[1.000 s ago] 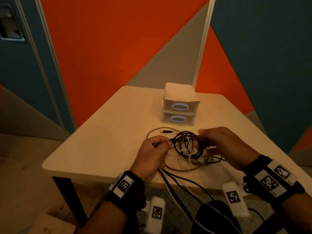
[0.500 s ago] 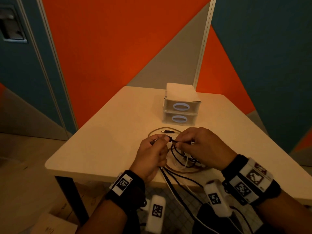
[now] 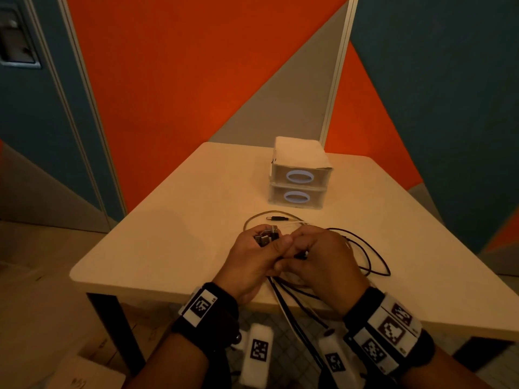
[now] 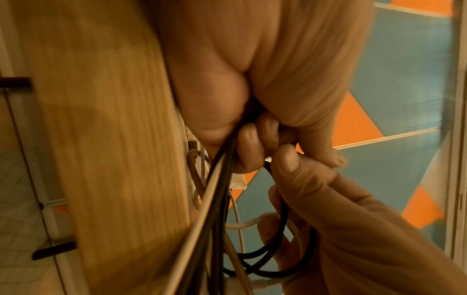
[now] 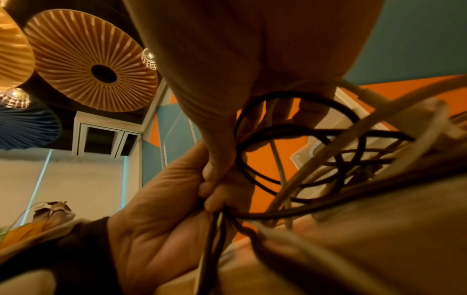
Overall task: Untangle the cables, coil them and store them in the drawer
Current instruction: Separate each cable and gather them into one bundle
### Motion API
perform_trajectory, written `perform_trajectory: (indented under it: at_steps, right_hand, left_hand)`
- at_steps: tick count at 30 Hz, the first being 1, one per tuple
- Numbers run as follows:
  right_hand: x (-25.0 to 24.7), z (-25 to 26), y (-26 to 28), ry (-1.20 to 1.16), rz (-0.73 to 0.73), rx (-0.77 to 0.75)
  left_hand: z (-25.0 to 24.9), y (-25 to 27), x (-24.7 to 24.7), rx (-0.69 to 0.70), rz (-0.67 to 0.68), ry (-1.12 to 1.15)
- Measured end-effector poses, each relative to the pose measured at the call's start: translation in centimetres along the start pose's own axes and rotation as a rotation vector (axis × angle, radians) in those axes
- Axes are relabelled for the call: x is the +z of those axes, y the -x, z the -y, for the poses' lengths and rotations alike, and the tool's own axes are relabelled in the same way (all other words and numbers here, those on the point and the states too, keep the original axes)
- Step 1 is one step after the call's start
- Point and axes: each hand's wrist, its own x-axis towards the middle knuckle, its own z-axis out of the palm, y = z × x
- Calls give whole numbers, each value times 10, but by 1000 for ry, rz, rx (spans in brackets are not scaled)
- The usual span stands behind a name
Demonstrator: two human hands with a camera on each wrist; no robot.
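A tangle of black, white and brown cables lies on the near part of the table, with strands hanging over the front edge. My left hand grips a bundle of cable ends, their USB plugs sticking out above its fingers. My right hand touches the left and pinches a black cable that loops below it. Black loops hang under the right palm. A black plug lies loose behind the hands. The white two-drawer unit stands further back, both drawers closed.
Orange, grey and teal wall panels rise behind the table. White tagged boxes hang below the table's front edge. A cardboard box sits on the floor at the lower left.
My right hand has moved left to meet the left hand. The black coil it held up a second ago has dropped, and loose loops now spread on the table to the right.
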Motion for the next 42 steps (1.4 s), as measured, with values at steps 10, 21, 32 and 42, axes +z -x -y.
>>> perform_trajectory:
  at_steps: [10,21,32,42]
  right_hand:
    - [-7,-3,13,116,162,5]
    - [-32,-10,17,13,175,76]
    - [-77,-35,-6,-445,-127,376]
    - [-119,-34,-30,407,55,143]
  left_hand:
    - [-13,7,11,94,-238,71]
    - [-83,30,17,225,-161,415]
    - [-112,45,10,207,-242,246]
    - [-121,40,21,270,-374,15]
